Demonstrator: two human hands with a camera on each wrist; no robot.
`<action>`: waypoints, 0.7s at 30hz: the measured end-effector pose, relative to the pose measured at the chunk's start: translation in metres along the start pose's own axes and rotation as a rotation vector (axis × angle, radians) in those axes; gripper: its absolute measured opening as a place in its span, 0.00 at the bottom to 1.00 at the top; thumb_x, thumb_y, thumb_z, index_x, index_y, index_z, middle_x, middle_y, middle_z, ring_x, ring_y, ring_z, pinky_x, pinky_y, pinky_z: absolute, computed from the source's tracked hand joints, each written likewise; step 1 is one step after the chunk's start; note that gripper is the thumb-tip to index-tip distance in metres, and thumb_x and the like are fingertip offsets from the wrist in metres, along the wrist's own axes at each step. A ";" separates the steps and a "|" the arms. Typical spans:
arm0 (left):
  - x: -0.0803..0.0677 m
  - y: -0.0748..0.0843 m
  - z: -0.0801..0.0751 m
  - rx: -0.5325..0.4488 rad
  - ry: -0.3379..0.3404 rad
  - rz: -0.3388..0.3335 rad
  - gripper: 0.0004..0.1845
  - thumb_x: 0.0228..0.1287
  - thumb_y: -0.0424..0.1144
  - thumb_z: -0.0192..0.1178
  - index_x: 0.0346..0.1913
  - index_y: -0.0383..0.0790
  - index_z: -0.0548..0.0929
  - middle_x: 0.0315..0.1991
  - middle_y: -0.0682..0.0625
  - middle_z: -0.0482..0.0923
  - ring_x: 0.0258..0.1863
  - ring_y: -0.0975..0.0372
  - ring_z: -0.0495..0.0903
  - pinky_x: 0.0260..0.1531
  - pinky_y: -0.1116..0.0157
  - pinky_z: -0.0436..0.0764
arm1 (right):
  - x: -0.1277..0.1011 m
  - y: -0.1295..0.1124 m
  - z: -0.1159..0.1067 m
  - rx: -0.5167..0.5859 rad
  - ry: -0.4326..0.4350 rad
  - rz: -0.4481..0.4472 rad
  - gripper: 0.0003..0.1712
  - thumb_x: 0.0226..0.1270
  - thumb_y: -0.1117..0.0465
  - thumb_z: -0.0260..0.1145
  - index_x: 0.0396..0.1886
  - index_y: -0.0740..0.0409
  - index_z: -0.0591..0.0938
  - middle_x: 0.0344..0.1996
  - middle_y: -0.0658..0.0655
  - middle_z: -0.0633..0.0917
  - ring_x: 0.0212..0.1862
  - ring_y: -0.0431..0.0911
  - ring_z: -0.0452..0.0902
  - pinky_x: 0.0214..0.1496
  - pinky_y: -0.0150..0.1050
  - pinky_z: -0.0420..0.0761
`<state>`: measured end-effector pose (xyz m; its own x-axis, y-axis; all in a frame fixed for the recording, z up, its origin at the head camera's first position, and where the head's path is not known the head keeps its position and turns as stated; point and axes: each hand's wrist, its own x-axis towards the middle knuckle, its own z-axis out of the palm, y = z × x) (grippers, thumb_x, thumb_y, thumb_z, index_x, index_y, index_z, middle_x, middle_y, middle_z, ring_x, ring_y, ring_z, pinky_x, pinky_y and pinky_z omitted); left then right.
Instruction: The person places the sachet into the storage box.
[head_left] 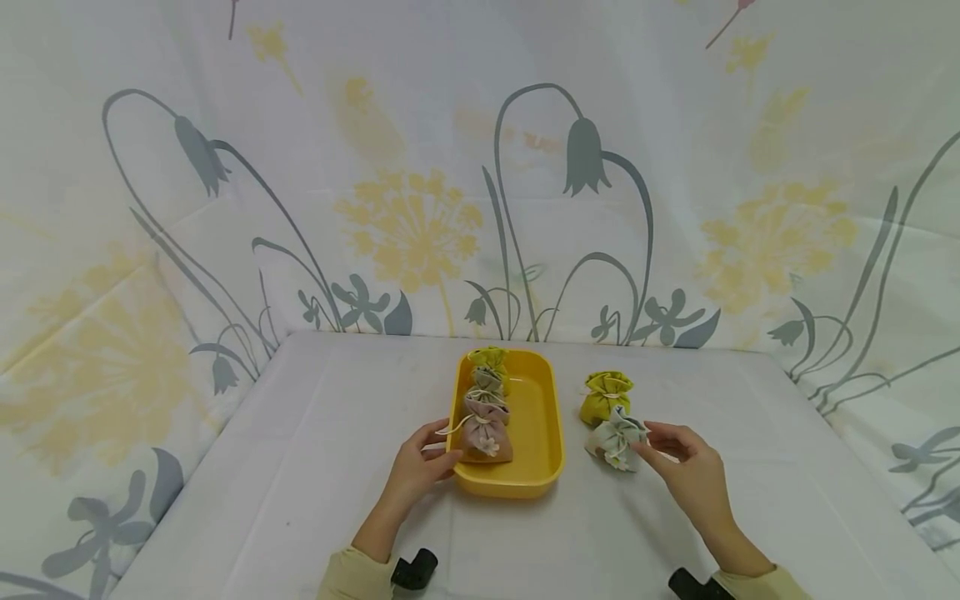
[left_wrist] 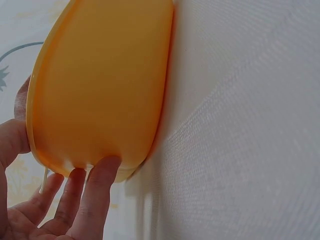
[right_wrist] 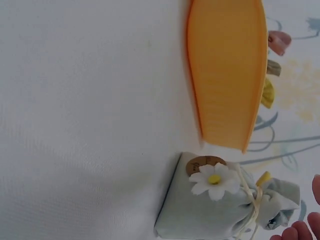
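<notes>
A person's left hand [head_left: 422, 463] rested against the near left corner of a yellow tray [head_left: 542, 433] on a white-covered table [head_left: 300, 467], fingers [left_wrist: 95, 195] nearly straight and pressed to the tray's outer wall, thumb at the rim. Inside the tray, along its left side, lay a row of small drawstring pouches: a pink pouch [head_left: 486, 435] nearest the person, a beige pouch [head_left: 487, 380] behind it and a yellow-green pouch [head_left: 489, 358] at the far end. Just right of the tray sat a pale green pouch [head_left: 615, 438] with a daisy on its front, and touching it on the far side an olive pouch [head_left: 604, 395]. The right hand [head_left: 686, 467] met the pale green pouch at its gathered top, fingertips [right_wrist: 300, 231] loosely bent; whether they pinched the fabric could not be told. A floral curtain [head_left: 420, 208] hung behind the table.
</notes>
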<state>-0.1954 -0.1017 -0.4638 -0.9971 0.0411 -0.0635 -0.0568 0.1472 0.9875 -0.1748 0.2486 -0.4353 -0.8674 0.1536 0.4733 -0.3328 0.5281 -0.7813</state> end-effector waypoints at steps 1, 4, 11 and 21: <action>0.000 0.000 0.000 0.000 0.000 -0.001 0.31 0.57 0.38 0.65 0.64 0.36 0.68 0.52 0.38 0.71 0.45 0.51 0.78 0.36 0.62 0.83 | 0.001 0.004 0.000 -0.010 -0.004 -0.007 0.20 0.49 0.67 0.74 0.44 0.66 0.82 0.35 0.58 0.82 0.35 0.33 0.76 0.39 0.20 0.75; 0.000 0.000 0.000 0.002 -0.002 -0.001 0.31 0.57 0.38 0.65 0.64 0.36 0.68 0.52 0.38 0.71 0.45 0.51 0.78 0.36 0.62 0.83 | 0.005 0.010 0.002 -0.060 -0.021 -0.001 0.23 0.49 0.63 0.75 0.46 0.66 0.81 0.37 0.56 0.80 0.38 0.36 0.75 0.41 0.19 0.74; 0.000 0.000 0.000 -0.001 -0.001 -0.003 0.31 0.57 0.38 0.65 0.64 0.36 0.68 0.53 0.38 0.71 0.46 0.51 0.78 0.35 0.62 0.83 | 0.012 0.011 0.002 -0.144 -0.153 0.053 0.28 0.51 0.62 0.74 0.53 0.67 0.78 0.42 0.60 0.76 0.43 0.51 0.72 0.45 0.25 0.76; -0.002 0.001 0.000 0.000 -0.001 -0.008 0.32 0.58 0.38 0.65 0.64 0.36 0.67 0.53 0.38 0.70 0.46 0.51 0.78 0.36 0.62 0.83 | 0.021 0.012 0.006 -0.098 -0.240 0.164 0.24 0.57 0.61 0.70 0.51 0.67 0.79 0.45 0.64 0.80 0.46 0.55 0.77 0.39 0.26 0.78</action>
<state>-0.1937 -0.1019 -0.4625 -0.9966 0.0407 -0.0711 -0.0643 0.1477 0.9869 -0.1994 0.2533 -0.4372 -0.9731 0.0474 0.2255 -0.1543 0.5925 -0.7907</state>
